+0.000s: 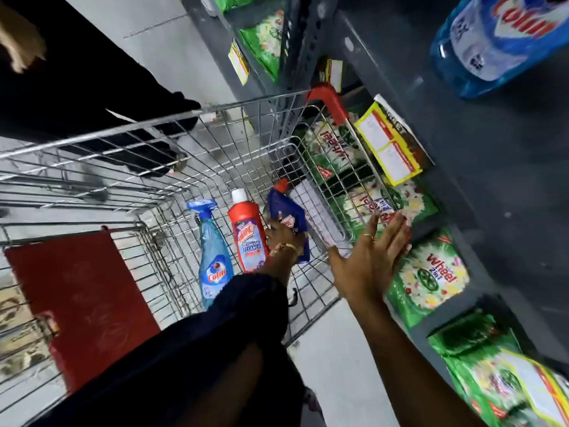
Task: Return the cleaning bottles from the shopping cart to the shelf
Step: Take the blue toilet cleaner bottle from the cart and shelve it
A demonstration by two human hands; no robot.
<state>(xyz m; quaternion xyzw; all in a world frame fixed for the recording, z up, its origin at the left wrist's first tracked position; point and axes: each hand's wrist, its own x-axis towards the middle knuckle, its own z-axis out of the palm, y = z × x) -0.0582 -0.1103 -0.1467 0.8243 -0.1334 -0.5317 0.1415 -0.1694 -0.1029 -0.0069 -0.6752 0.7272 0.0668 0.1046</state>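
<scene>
Left hand (283,238): low in the shopping cart (172,118), fingers curling on the dark blue bottle (288,217), centre frame; closure unclear.
Right hand (372,257): fingers spread flat, holding nothing.
Others: red bottle (248,238) and blue spray bottle (212,257) lie alongside.
Advice: wrap the body firmly before lifting.
Hidden: left fingertips; shelf (492,167) slot undetermined.

Store aisle, viewed from above. Pale grey tiled floor (160,35) fills upper centre; grey metal shelving (508,167) runs down the right edge, stocked with green detergent packs (431,278) and yellow price tags (389,143). Lighting dim, even.
</scene>
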